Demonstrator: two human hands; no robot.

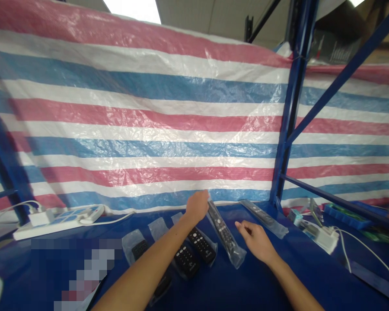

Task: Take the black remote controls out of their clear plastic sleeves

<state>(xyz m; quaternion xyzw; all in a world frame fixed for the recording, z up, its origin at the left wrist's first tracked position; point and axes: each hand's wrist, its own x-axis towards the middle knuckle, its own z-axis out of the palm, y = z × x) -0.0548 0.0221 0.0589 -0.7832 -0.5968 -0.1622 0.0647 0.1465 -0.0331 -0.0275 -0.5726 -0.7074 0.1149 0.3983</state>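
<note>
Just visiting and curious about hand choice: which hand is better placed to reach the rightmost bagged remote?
Probably the right hand: it looks empty and sits nearer the rightmost bagged remote. The left hand is farther off, beside another bagged remote.

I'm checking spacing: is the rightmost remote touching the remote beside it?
Apart. The head view shows bare blue table between the rightmost remote and the next remote; their clear bags don't meet.

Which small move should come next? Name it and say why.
Probably move the right hand to the rightmost bagged remote: that hand looks empty and is close by, while the left hand is at the far end of the neighbouring remote.
</note>
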